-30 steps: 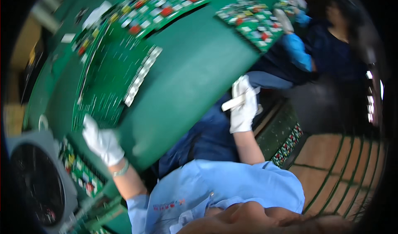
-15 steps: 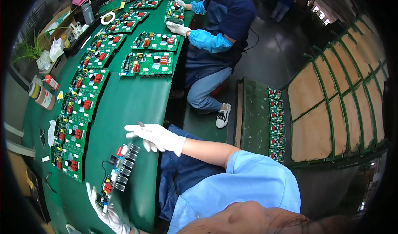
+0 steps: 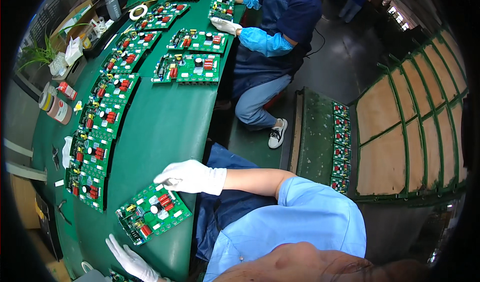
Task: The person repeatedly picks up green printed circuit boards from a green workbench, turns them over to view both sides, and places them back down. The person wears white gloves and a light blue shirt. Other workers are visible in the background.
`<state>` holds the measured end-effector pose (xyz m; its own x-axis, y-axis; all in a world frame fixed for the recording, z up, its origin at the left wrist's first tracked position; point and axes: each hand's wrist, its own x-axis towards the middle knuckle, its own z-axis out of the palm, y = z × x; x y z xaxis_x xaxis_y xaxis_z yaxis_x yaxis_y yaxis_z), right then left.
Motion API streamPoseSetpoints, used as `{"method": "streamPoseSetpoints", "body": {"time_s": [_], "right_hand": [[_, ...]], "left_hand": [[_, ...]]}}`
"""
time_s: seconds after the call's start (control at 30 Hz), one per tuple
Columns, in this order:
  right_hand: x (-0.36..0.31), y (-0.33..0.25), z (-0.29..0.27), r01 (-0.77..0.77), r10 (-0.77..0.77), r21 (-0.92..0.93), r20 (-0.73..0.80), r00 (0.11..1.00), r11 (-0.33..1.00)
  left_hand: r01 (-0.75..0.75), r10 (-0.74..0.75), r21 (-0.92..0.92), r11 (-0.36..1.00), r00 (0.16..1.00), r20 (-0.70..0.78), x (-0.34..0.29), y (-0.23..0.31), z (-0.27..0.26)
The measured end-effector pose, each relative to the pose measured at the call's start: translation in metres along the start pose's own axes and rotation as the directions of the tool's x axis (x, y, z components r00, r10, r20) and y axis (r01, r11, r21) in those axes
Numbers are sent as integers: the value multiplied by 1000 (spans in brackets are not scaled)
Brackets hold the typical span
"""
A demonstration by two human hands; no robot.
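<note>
Though grip unclear — both hands [image 3: 191, 177] [image 3: 131, 260]; one board [image 3: 156, 213]

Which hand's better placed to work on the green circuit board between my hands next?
Probably the right. The white-gloved right hand, fingers curled, is at the upper corner of the green rectangular circuit board, though contact is unclear; the white-gloved left hand is open, apart from its lower edge.

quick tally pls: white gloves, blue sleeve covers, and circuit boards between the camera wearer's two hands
White gloves: 4 (wearer's left hand and right hand, co-worker's two)
Blue sleeve covers: 2, both on the co-worker
Circuit board between the wearer's hands: 1
Total: 7
</note>
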<state>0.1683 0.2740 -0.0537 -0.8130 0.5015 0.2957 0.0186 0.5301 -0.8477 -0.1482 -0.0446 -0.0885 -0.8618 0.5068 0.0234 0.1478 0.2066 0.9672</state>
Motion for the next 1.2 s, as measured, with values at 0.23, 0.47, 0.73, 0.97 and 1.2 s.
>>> {"method": "streamPoseSetpoints", "body": {"time_s": [0.23,0.47,0.73,0.97,1.2], "right_hand": [[-13,3,37,36,-16,-169,118,993,985],[11,-15,25,139,-97,-298,150,984,944],[40,-9,21,46,-42,-534,19,999,844],[34,14,20,164,-175,-447,17,984,879],[36,15,18,173,-203,-437,-22,979,883]], "left_hand": [[-299,213,322,898,937,275,-113,104,97],[-292,144,781,552,956,256,-136,146,125],[-289,253,782,553,952,173,-133,149,150],[-196,288,804,561,957,32,-155,118,125],[-114,341,869,481,938,-66,-147,98,65]]}}
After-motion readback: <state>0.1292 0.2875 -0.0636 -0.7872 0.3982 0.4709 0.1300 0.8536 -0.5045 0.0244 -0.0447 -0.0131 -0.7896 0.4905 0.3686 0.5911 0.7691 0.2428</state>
